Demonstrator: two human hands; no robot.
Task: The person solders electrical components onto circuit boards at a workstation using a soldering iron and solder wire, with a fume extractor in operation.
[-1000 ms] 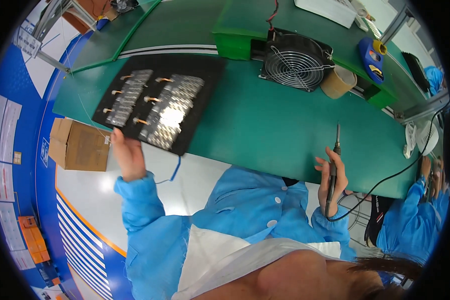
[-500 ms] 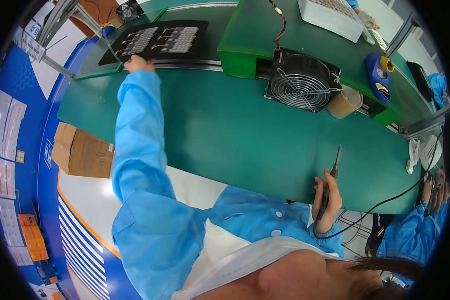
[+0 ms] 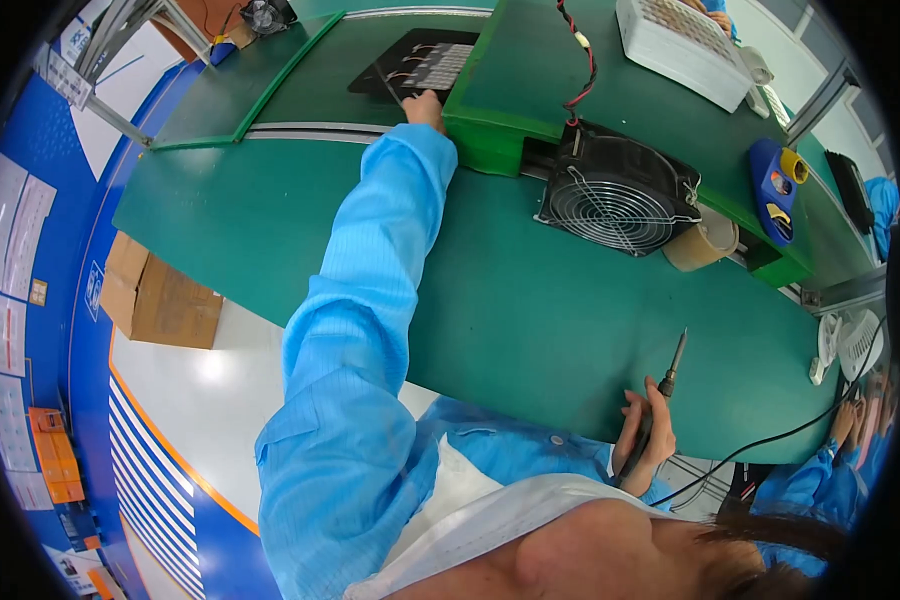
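At the back of the green bench lies a flat black tray (image 3: pixel 378 80) bearing rows of small pale parts with red wires. Its right part is hidden by the green shelf block. My left hand (image 3: pixel 425 110) reaches far out and has its fingers closed at the tray's near edge; a thin straight piece (image 3: pixel 387 82), too fine to name, sticks out from the fingers over the tray. Low at the right, my right hand (image 3: pixel 647 437) holds a soldering iron (image 3: pixel 668 383), tip pointing up and away, its black cable trailing to the right.
A black fan with a wire grille (image 3: pixel 615 205) juts from the green shelf (image 3: pixel 490 130), beside a tape roll (image 3: pixel 703 240). A white crate (image 3: pixel 685 60) and blue tape dispenser (image 3: pixel 773 190) stand on the shelf. A cardboard box (image 3: pixel 175 300) is at left. Another person's hands (image 3: pixel 848 420) show at far right.
The black tray has slid right along the back of the bench, partly behind the shelf block, with my left hand moving along with it. My right hand still holds the soldering iron.
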